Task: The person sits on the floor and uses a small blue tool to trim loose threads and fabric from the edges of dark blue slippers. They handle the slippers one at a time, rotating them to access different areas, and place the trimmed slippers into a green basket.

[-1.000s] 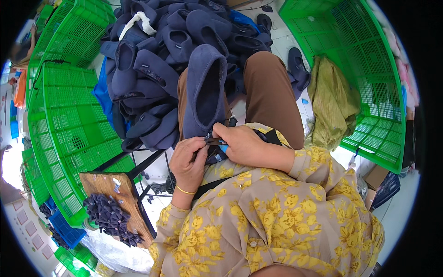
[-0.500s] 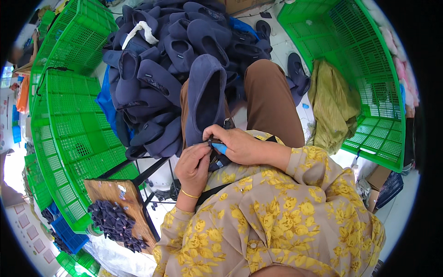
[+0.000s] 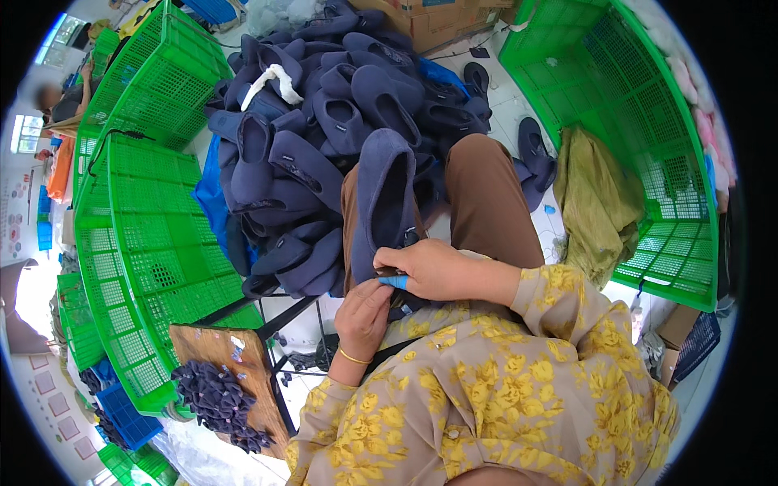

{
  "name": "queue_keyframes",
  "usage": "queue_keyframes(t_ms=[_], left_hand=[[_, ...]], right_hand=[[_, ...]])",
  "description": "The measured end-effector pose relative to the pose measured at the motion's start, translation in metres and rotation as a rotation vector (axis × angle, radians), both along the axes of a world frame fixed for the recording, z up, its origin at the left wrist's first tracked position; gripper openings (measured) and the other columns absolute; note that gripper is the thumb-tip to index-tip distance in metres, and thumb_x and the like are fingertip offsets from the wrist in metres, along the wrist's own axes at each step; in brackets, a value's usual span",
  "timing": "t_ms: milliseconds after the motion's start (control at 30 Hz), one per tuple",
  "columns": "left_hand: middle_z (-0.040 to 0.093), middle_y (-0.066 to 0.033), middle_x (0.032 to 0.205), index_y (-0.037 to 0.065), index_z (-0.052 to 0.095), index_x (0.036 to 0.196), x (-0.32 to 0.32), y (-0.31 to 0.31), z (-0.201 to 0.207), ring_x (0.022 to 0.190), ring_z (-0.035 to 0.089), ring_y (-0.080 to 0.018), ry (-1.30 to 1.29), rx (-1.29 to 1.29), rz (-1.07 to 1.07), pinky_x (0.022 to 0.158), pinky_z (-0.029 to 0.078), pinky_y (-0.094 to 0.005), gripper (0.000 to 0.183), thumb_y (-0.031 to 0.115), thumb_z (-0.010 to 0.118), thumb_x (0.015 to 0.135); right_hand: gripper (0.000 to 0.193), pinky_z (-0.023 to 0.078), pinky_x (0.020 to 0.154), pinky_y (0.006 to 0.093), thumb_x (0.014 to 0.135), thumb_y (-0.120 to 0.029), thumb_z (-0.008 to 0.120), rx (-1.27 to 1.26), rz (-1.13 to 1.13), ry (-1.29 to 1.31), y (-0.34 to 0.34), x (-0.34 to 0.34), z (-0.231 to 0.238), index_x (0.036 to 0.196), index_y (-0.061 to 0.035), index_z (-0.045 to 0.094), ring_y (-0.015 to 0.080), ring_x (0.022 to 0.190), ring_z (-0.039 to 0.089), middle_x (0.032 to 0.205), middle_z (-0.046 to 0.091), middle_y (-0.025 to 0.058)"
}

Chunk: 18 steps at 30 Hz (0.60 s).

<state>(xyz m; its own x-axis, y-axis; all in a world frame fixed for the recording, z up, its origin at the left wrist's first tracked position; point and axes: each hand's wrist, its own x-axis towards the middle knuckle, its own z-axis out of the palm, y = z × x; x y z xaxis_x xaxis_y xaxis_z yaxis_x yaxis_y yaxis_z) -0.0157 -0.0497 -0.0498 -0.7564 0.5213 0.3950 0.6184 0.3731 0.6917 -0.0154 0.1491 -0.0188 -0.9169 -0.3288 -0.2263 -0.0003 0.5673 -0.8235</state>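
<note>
A navy slipper (image 3: 374, 212) lies sole-down along my thigh, toe pointing away, its opening facing up. By its heel end my two hands meet. My right hand (image 3: 442, 271) is closed, with blue tape wrapped round one finger and the thumb near the slipper's heel. My left hand (image 3: 362, 320) has its fingertips pinched together against the taped finger. Whatever lies between the fingers is too small and covered to make out. Some dark material shows just under the hands, against my lap.
Beyond my knees rises a heap of navy slippers (image 3: 304, 170). Green plastic crates (image 3: 150, 267) stand at left, another green crate (image 3: 656, 105) at right beside an olive sack (image 3: 596, 202). Small dark fabric bows (image 3: 212, 397) lie on a wooden board (image 3: 194, 340) at lower left.
The view has shifted, so everything sits a little lower and farther right. My fingertips have drawn closer together, and the small dark piece visible between them earlier is now mostly hidden.
</note>
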Motion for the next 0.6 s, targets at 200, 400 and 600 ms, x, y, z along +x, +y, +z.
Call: queue_keyframes(t_ms=[200, 400, 600], left_hand=[[0.069, -0.0131, 0.093, 0.002, 0.07, 0.09, -0.004, 0.003, 0.0, 0.086, 0.067, -0.0295, 0.013, -0.032, 0.008, 0.074, 0.054, -0.0338, 0.02, -0.005, 0.072, 0.071], [0.069, -0.0128, 0.092, 0.002, 0.07, 0.089, -0.007, 0.0, -0.007, 0.083, 0.067, -0.0299, 0.027, -0.016, -0.008, 0.072, 0.054, -0.0341, 0.021, -0.005, 0.071, 0.069], [0.068, -0.0124, 0.093, 0.001, 0.069, 0.094, -0.005, -0.001, -0.012, 0.084, 0.066, -0.0305, 0.054, -0.015, -0.009, 0.072, 0.054, -0.0354, 0.029, -0.004, 0.069, 0.065]], right_hand=[[0.009, 0.047, 0.057, 0.0373, 0.076, -0.006, 0.06, 0.235, -0.009, 0.575, -0.008, 0.005, -0.001, 0.083, -0.0107, 0.056, 0.0266, 0.066, 0.059, 0.086, 0.051, 0.0057], [0.01, 0.045, 0.056, 0.033, 0.074, -0.009, 0.06, 0.137, -0.156, 0.702, -0.018, 0.011, -0.016, 0.082, -0.0124, 0.055, 0.0228, 0.063, 0.054, 0.084, 0.048, 0.0024], [0.022, 0.047, 0.061, 0.0307, 0.071, -0.013, 0.064, 0.285, -0.054, 0.843, -0.017, 0.018, -0.02, 0.092, -0.0124, 0.059, 0.0176, 0.072, 0.058, 0.095, 0.054, 0.0005]])
